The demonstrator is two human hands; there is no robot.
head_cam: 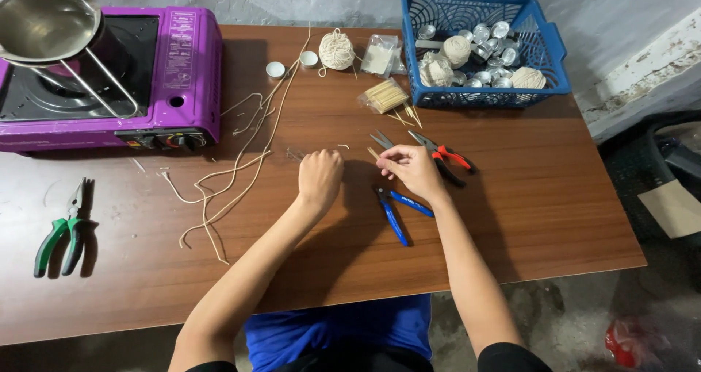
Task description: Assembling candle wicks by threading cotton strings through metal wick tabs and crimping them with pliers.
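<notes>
Centrally, a thin wooden stick point(374, 154) is pinched in the right hand point(411, 169) fingers, just above the brown table point(555, 211). The left hand point(320, 176) is curled closed beside it, perhaps on pale string point(241, 169); I cannot tell. Blue-handled pliers point(396, 210) lie below, red-handled pliers point(444, 155) beyond. Steady, light pinching would suit so slender a stick.

The table point(511, 219) is brown wood with a smooth, faintly shiny top. The stove point(186, 80) has a glossy purple casing, and the pot point(44, 21) on it is bright polished metal. The basket point(544, 47) is blue plastic, holding shiny metal cups point(485, 32) and balls of matt, fibrous string point(456, 49). The pliers point(62, 233) have dull metal jaws and green rubbery grips (black-edged). The wall point(292, 0) looks rough, patchy plaster.
</notes>
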